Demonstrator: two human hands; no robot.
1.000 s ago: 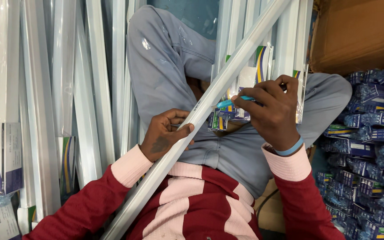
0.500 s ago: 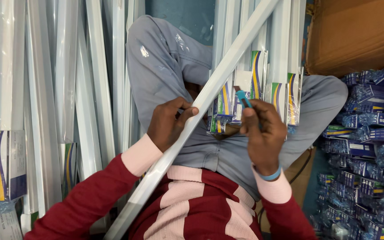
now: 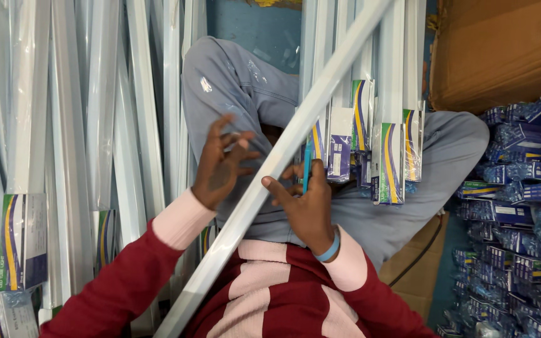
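Observation:
A long white tube light in clear plastic wrap (image 3: 283, 156) runs slantwise across my lap, from lower left to upper right. My left hand (image 3: 220, 166) is just to the left of it, fingers spread, holding nothing. On the tube's right side, my right hand (image 3: 305, 203) grips a thin blue pen-like tool (image 3: 307, 168) that points upward, and its forefinger touches the tube. I sit with grey trousers (image 3: 239, 81) and a red and pink striped sweater.
Many wrapped tube lights (image 3: 64, 125) with blue, yellow and green end labels stand at the left and behind my knees. A brown cardboard box (image 3: 502, 50) is at the upper right. Stacked blue small boxes in plastic (image 3: 521, 206) fill the right side.
My left hand has let go of the slanted tube and opened its fingers. My right hand has moved down and left, closer to the tube, still with the blue tool.

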